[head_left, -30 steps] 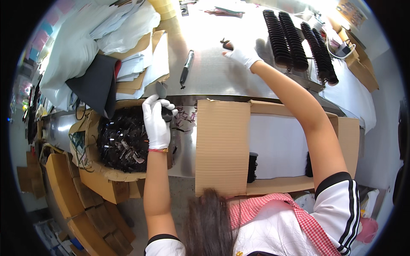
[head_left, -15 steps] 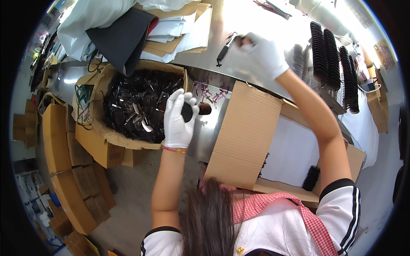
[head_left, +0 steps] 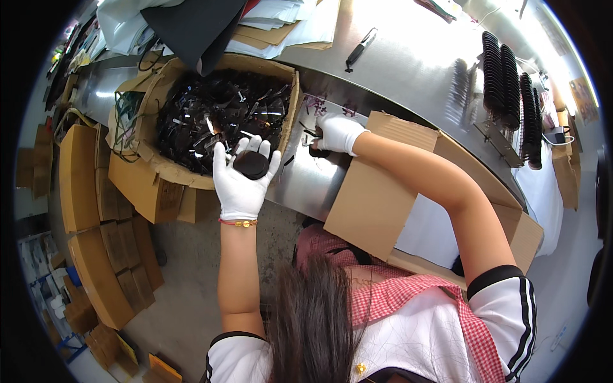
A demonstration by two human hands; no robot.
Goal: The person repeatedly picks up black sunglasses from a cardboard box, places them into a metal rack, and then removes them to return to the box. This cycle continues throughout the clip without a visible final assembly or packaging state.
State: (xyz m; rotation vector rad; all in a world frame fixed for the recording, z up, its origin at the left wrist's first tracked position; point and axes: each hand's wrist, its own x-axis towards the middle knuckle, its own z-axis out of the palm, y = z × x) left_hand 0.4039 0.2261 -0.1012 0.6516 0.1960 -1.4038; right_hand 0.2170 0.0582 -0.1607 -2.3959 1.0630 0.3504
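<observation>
My left hand (head_left: 241, 185), in a white glove, is turned palm up beside a carton of dark pieces. A rounded dark lens (head_left: 251, 165) lies in its palm, held by the curled fingers. My right hand (head_left: 336, 135), also gloved, is down at the metal surface, palm side hidden. Its fingertips are closed on another dark lens (head_left: 318, 152), partly covered by the glove. Small black pieces (head_left: 311, 133) lie at those fingers, and small pinkish parts (head_left: 314, 104) lie just beyond. The open carton (head_left: 294, 105) is heaped with shiny dark lens-like pieces.
An open cardboard box (head_left: 377, 185) with white lining stands under my right forearm. A black-handled tool (head_left: 361, 50) lies on the metal table (head_left: 402, 70). Racks of dark discs (head_left: 500, 83) stand at the right. Papers (head_left: 274, 29) and stacked cartons (head_left: 89, 179) are at the left.
My right hand has come from beside the black-handled tool down to the lens on the metal surface. My left hand has opened palm up a little, still holding its lens. The view has shifted.
</observation>
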